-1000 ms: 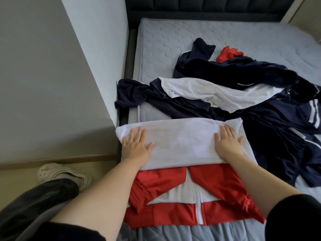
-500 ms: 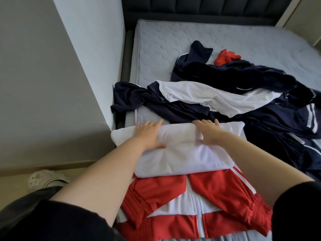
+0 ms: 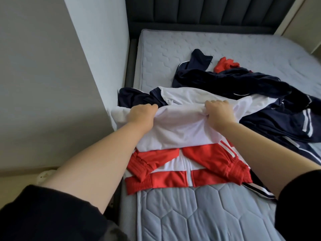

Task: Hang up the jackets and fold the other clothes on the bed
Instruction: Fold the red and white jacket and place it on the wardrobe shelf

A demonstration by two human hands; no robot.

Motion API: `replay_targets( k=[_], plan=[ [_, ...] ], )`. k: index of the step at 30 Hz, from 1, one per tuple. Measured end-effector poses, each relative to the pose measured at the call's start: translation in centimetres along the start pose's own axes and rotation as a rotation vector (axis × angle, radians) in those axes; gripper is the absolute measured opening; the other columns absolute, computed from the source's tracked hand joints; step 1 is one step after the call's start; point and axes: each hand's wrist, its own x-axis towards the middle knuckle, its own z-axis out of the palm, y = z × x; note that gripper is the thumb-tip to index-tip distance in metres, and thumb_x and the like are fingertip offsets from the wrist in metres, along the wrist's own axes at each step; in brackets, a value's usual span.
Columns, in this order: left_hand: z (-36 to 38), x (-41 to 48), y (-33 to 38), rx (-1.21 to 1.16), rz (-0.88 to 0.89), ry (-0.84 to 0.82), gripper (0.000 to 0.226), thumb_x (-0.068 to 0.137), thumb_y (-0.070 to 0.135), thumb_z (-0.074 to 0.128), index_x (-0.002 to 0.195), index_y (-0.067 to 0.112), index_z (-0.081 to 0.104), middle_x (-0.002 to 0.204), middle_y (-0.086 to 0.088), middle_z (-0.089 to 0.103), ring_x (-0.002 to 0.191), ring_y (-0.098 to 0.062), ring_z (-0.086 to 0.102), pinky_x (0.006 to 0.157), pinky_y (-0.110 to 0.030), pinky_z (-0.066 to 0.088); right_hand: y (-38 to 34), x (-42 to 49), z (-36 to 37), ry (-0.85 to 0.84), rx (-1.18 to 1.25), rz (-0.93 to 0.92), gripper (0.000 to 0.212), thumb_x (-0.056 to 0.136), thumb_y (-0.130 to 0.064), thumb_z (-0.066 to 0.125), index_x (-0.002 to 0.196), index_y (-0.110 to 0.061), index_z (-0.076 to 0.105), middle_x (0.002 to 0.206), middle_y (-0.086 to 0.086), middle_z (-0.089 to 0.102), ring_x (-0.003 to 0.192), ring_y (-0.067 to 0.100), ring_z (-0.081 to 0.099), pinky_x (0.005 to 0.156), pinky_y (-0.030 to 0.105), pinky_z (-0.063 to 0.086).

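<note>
A red and white jacket (image 3: 180, 134) lies on the bed near its left edge, with its red sleeves folded in over the white front. My left hand (image 3: 143, 113) grips the far fold of its white part on the left. My right hand (image 3: 218, 111) grips the same fold on the right, and the cloth bunches up under both hands. Behind it lies a navy and white garment (image 3: 187, 97), and a heap of navy clothes (image 3: 251, 87) spreads to the right.
A small red garment (image 3: 224, 64) lies further back on the grey mattress (image 3: 208, 214). A dark padded headboard (image 3: 199, 13) closes the far end. A wall corner (image 3: 90, 70) stands close on the left, with a light shoe (image 3: 46, 113) on the floor below it.
My hands went from lying flat on the white cloth to its far edge and curled round it. The fold is now lifted and bunched. The view shifted back, showing more of the near mattress.
</note>
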Motion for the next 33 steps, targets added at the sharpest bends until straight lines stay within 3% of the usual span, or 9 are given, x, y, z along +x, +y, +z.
replay_targets(
  k=[7, 11, 15, 18, 22, 25, 28, 30, 33],
  plan=[
    [1.4, -8.3, 1.8, -0.058, 0.162, 0.056, 0.017, 0.080, 0.001, 0.054, 0.094, 0.009, 0.061, 0.086, -0.011, 0.063, 0.080, -0.036, 0.063, 0.058, -0.035, 0.037, 0.1, -8.4, -0.2, 0.113, 0.183, -0.061, 0.024, 0.057, 0.010, 0.066, 0.076, 0.002, 0.054, 0.071, 0.019, 0.055, 0.066, 0.038, 0.055, 0.048, 0.040, 0.041],
    [3.1, -11.9, 3.2, -0.047, 0.240, -0.218, 0.025, 0.089, 0.011, 0.043, 0.109, 0.019, 0.056, 0.108, -0.005, 0.063, 0.097, -0.031, 0.060, 0.072, -0.036, 0.041, 0.7, -13.3, 1.4, 0.007, 0.165, -0.052, 0.030, 0.059, 0.010, 0.066, 0.088, 0.001, 0.059, 0.083, 0.018, 0.053, 0.074, 0.037, 0.055, 0.050, 0.044, 0.045],
    [3.6, -14.2, 3.6, -0.083, 0.258, -0.490, 0.017, 0.088, 0.016, 0.046, 0.103, 0.019, 0.052, 0.109, -0.006, 0.060, 0.096, -0.027, 0.056, 0.072, -0.031, 0.034, 0.8, -16.9, 3.3, -0.306, 0.073, -0.077, 0.044, 0.075, -0.018, 0.068, 0.115, -0.009, 0.054, 0.107, 0.008, 0.051, 0.097, 0.030, 0.052, 0.074, 0.041, 0.047],
    [3.7, -14.9, 3.7, -0.163, 0.152, -0.551, 0.020, 0.088, 0.041, 0.048, 0.081, 0.024, 0.042, 0.092, 0.001, 0.059, 0.077, -0.019, 0.048, 0.066, -0.031, 0.033, 0.5, -18.7, 3.9, -0.342, 0.200, -0.016, 0.055, 0.072, -0.038, 0.071, 0.117, -0.013, 0.053, 0.109, 0.004, 0.051, 0.097, 0.027, 0.053, 0.068, 0.036, 0.046],
    [3.7, -14.3, 4.8, -0.334, -0.011, -0.227, 0.033, 0.096, 0.043, 0.038, 0.071, 0.022, 0.044, 0.076, 0.008, 0.046, 0.081, -0.021, 0.052, 0.063, -0.032, 0.032, 0.2, -18.8, 3.3, -0.221, 0.334, 0.001, 0.029, 0.081, -0.031, 0.051, 0.102, -0.014, 0.061, 0.093, -0.002, 0.057, 0.080, 0.023, 0.057, 0.057, 0.030, 0.039],
    [4.6, -13.0, 5.2, -0.262, -0.028, -0.041, 0.032, 0.097, 0.029, 0.038, 0.122, 0.017, 0.054, 0.122, -0.002, 0.051, 0.115, -0.024, 0.046, 0.089, -0.034, 0.038, -1.0, -17.5, 2.7, 0.009, 0.387, 0.021, 0.039, 0.083, -0.037, 0.036, 0.080, -0.008, 0.062, 0.074, 0.003, 0.061, 0.066, 0.029, 0.059, 0.052, 0.032, 0.043],
    [6.7, -13.0, 4.7, -0.188, -0.062, -0.260, 0.056, 0.099, 0.042, 0.027, 0.152, 0.027, 0.012, 0.159, 0.000, 0.010, 0.145, -0.019, 0.008, 0.115, -0.041, 0.015, -1.8, -15.0, 3.0, 0.092, 0.380, 0.131, 0.044, 0.090, -0.030, 0.031, 0.107, -0.005, 0.064, 0.104, 0.012, 0.063, 0.095, 0.033, 0.057, 0.077, 0.040, 0.046],
    [8.3, -13.7, 3.9, -0.158, -0.080, -0.400, 0.057, 0.100, 0.049, 0.016, 0.151, 0.035, -0.005, 0.160, 0.006, -0.011, 0.146, -0.013, -0.011, 0.117, -0.046, -0.001, -0.9, -13.8, 4.3, -0.161, 0.310, 0.288, 0.047, 0.098, -0.032, 0.026, 0.137, -0.014, 0.044, 0.142, 0.009, 0.043, 0.131, 0.028, 0.036, 0.106, 0.045, 0.025],
    [9.8, -14.4, 2.8, -0.144, -0.114, -0.430, 0.057, 0.097, 0.055, 0.010, 0.147, 0.042, -0.014, 0.158, 0.011, -0.018, 0.145, -0.011, -0.017, 0.117, -0.045, -0.003, 2.6, -14.5, 6.7, -0.466, 0.380, 0.624, 0.052, 0.099, -0.041, 0.017, 0.146, -0.021, 0.030, 0.154, 0.002, 0.026, 0.143, 0.023, 0.018, 0.114, 0.054, 0.006]
  ],
)
